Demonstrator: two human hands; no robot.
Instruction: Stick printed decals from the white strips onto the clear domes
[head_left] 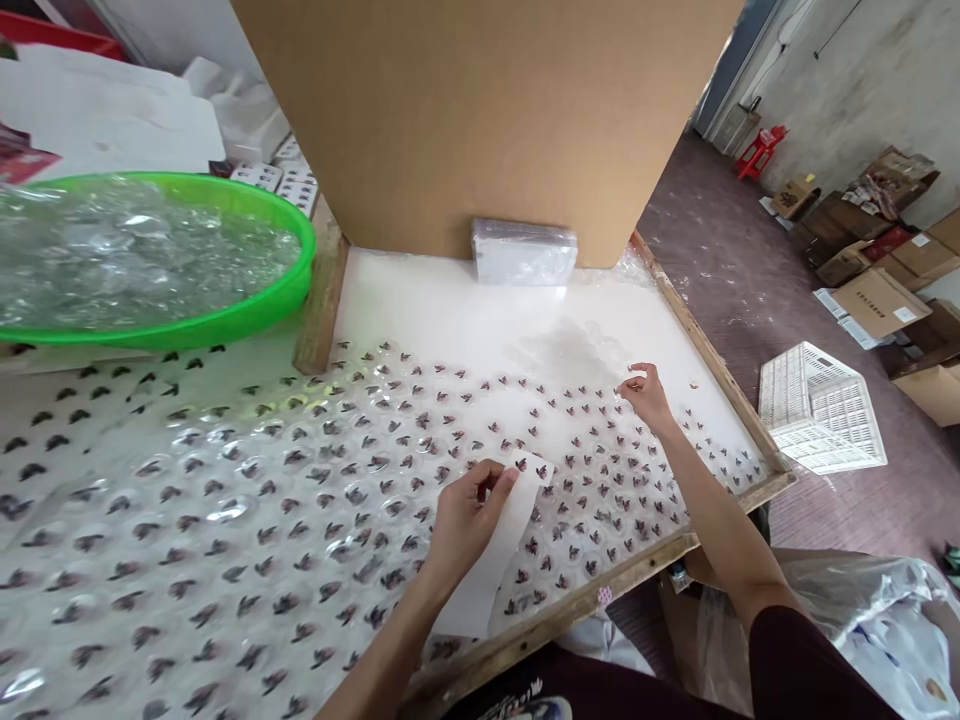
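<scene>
My left hand [471, 515] pinches a white paper strip [487, 570] between thumb and fingers. Small dark winged shapes, probably stickers, show at the strip's upper end, and its length hangs down towards the table's near edge. Farther right, my right hand [643, 397] is held over the table with thumb and forefinger brought together. Whatever sits at those fingertips is too small to make out. Beneath both hands lie many clear round plastic pieces [360, 495], each with a similar dark mark.
A green basin [307, 265] of clear plastic pieces stands at the left. Behind the white tabletop [420, 300] rises a large cardboard sheet [487, 120], with a wrapped white block [525, 253] at its foot. Wooden rails [705, 350] edge the table. A white crate [821, 410] rests on the floor.
</scene>
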